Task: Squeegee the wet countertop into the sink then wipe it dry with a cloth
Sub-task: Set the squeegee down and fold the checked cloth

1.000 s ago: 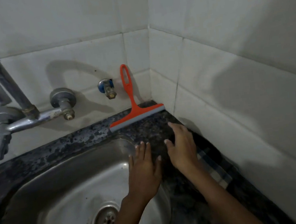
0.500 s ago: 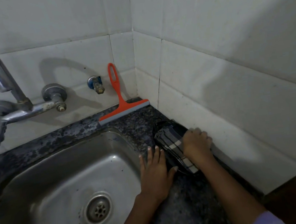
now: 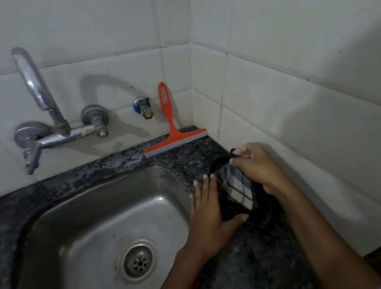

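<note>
Partly, hands (image 3: pixel 234 187) hide the crumpled cloth (image 3: pixel 238 190).

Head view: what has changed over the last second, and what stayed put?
The right hand, flat on the cloth a second ago, has closed on it and lifted its far end off the countertop. The left hand shifted from the sink rim to press beside the cloth's near end. The squeegee still leans against the back wall, untouched.
</note>
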